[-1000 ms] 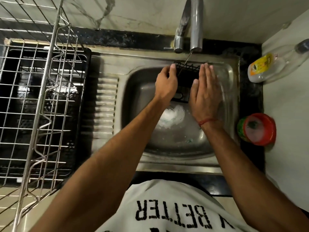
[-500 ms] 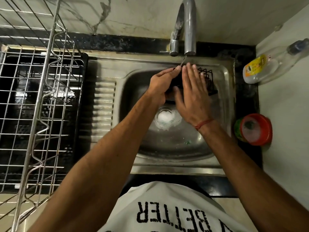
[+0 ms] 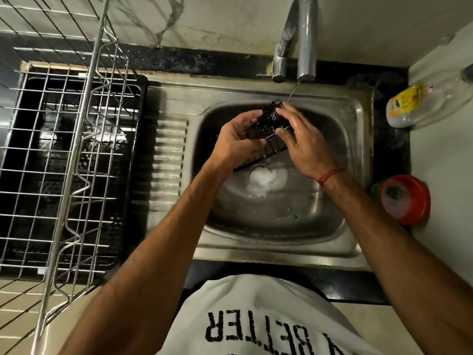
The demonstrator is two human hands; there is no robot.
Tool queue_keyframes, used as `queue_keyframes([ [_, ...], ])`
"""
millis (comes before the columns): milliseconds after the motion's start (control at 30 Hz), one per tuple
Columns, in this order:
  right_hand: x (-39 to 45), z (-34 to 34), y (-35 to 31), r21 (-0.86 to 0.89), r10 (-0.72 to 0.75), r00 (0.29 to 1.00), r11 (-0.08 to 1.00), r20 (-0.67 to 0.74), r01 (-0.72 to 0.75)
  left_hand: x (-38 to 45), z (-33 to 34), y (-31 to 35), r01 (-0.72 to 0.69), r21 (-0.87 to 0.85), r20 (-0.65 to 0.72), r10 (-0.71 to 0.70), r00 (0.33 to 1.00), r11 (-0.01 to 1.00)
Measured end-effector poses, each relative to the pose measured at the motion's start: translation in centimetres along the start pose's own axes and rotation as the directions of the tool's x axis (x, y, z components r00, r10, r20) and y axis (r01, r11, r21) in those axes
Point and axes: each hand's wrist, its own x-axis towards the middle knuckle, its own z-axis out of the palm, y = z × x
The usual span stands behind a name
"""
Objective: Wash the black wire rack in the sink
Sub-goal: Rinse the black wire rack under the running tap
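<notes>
The small black wire rack (image 3: 266, 124) is held tilted over the steel sink (image 3: 355, 155), just under a thin stream of water from the tap (image 3: 305, 37). My left hand (image 3: 235, 142) grips its left side with curled fingers. My right hand (image 3: 304, 142) holds its right side, fingers and thumb wrapped on the wires. The rack's lower edge (image 3: 256, 160) shows beneath my left wrist; my hands hide much of the rest. White foam (image 3: 267, 179) sits over the drain.
A steel dish rack (image 3: 76, 155) over a black tray fills the left counter. At the right stand a lying clear bottle with a yellow label (image 3: 425, 101) and a red tub of soap (image 3: 403, 198). The wall is close on the right.
The rack has been turned and tilted between my hands. My right hand went from lying flat across it to gripping its right side, and my left hand shifted lower on its left side.
</notes>
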Motion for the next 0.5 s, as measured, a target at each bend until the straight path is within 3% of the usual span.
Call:
queue_keyframes([
  [100,0.5,0.3,1.2,0.063,0.016,1.0,0.998,-0.015,-0.015,-0.3,-0.8,-1.7,-0.062,0.06,0.04,0.06,0.997,0.996],
  [333,3.2,1.8,2.1,0.082,0.073,0.99,0.993,0.12,-0.083,-0.3,-0.4,-4.4,-0.059,0.164,-0.09,0.074,0.993,0.985],
  [500,3.6,2.6,3.0,-0.003,0.141,0.978,0.99,0.155,-0.142,0.0,1.3,-3.4,-0.064,0.349,-0.086,0.1,0.991,0.935],
])
